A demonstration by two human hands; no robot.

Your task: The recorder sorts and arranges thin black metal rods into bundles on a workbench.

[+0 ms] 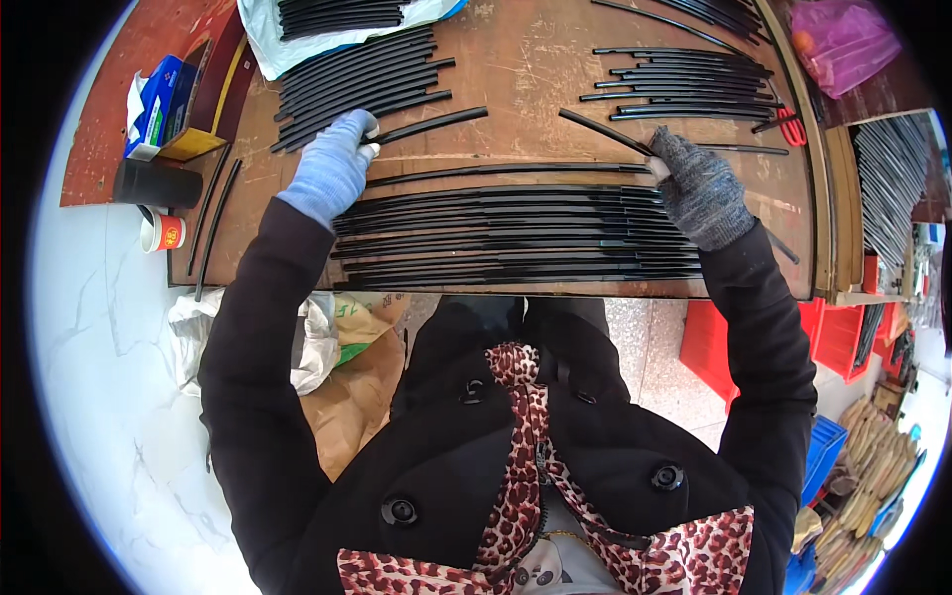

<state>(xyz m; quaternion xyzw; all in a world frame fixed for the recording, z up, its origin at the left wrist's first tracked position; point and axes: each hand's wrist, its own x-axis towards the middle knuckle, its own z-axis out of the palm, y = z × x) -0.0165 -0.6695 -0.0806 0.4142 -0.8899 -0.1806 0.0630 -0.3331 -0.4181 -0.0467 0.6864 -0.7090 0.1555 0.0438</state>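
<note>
In a light blue glove, my left hand (pixel 329 171) pinches a short black tube (pixel 436 125) that points right, its free end slightly raised. My right hand (pixel 702 188), gloved in dark grey, is closed around a thin black tube (pixel 603 130) slanting up to the left. A gap separates the two tubes' free ends. Below the hands, long black tubes (pixel 526 233) lie side by side across the wooden table (pixel 526 89), some with visible joints near their ends. Beyond my left hand is a row of shorter black tubes (pixel 362 87); another row (pixel 684 85) lies beyond my right hand.
A white bag (pixel 260 40) with more tubes lies at the far left. A blue tissue box (pixel 159 104), a black cylinder (pixel 159 184) and a paper cup (pixel 164 233) stand left. Red-handled scissors (pixel 791 127) and a pink bag (pixel 843 45) are right. Red crates (pixel 838 337) stand lower right.
</note>
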